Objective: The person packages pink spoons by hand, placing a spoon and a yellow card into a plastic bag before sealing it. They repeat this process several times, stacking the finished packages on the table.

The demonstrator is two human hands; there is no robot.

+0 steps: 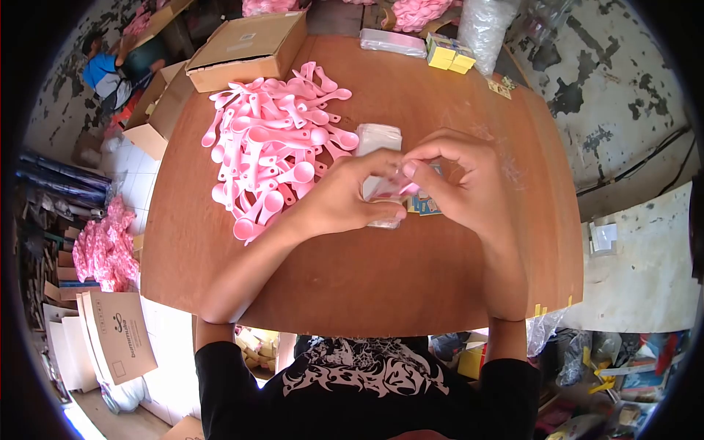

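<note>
One carton (117, 339) at the left bore sideways print, seemingly "bumimulia"; the shirt's (367, 375) lettering was too stylised to read. Over the surface (367, 286), the right hand (462, 180) had its grip pinched on a clear bag (383, 191), a pink piece (409, 188) beside the fingertips. The left hand (352, 187) curved half-open around the bag, its hold unclear. Pink spoons (275, 139) lay heaped by a shut box (246, 45).

Over the table (352, 290) I see the left hand (348, 189) and right hand (467, 177) holding clear plastic (386, 189); pink spoons (268, 136) heaped left, a box (246, 48) just beyond them.
</note>
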